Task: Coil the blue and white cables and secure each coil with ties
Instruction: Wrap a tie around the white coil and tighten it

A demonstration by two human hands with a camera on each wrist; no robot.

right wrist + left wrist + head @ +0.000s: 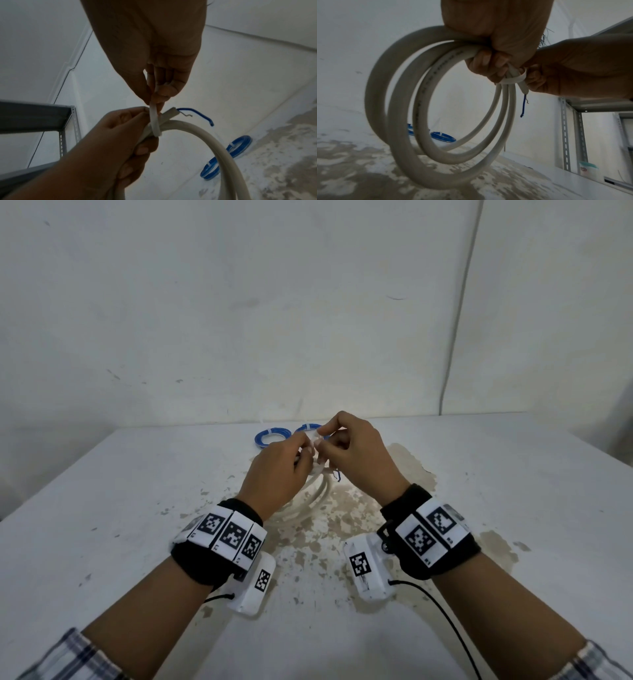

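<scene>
My left hand (291, 457) grips the top of a coiled white cable (399, 121), whose loops hang down above the table. A white tie (155, 125) is wrapped round the bundle beside the cable's cut end, where a blue inner wire (202, 116) sticks out. My right hand (342, 440) pinches the tie's free tail (152, 102) between thumb and fingers just above the bundle. Two small blue cable coils (240, 146) (210, 170), each with a white tie on it, lie flat on the table behind my hands; the head view shows the blue coils (270, 437) at the far edge.
The white table (137, 508) has worn brown patches in its middle. A grey metal shelf frame (566, 135) stands to one side. A wall (308, 302) rises right behind the table, with a thin cord running down it at the right.
</scene>
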